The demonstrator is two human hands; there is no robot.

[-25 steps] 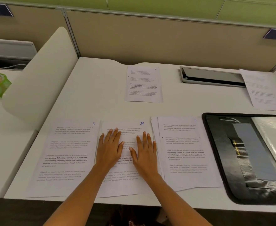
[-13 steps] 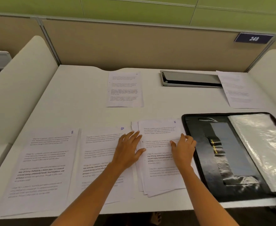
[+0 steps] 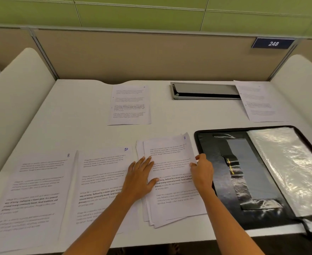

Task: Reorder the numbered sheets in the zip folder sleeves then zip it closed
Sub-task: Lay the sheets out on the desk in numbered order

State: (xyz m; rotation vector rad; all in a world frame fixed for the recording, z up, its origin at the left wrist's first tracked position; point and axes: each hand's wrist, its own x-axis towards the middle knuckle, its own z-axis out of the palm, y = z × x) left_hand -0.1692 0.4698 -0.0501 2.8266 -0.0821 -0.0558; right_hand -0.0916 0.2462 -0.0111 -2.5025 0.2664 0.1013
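Note:
A small stack of printed sheets point(image 3: 171, 190), the top one marked 5, lies near the desk's front edge. My left hand point(image 3: 140, 178) rests flat on the stack's left side, fingers straight. My right hand point(image 3: 203, 171) pinches the right edge of the top sheet. Left of the stack lie the sheet marked 10 point(image 3: 101, 179) and the sheet marked 8 point(image 3: 31, 196). The black zip folder point(image 3: 216, 168) lies open to the right, with clear plastic sleeves point(image 3: 287, 170) on its right half.
Another printed sheet point(image 3: 129, 105) lies at the back middle of the white desk point(image 3: 74, 116) and another one point(image 3: 260, 102) at the back right. A grey cable tray point(image 3: 204, 90) sits at the back. White dividers stand at both sides.
Both hands left the sheet marked 10 and moved right onto the stack topped by sheet 5. My right hand now pinches its right edge. The camera view shifted right.

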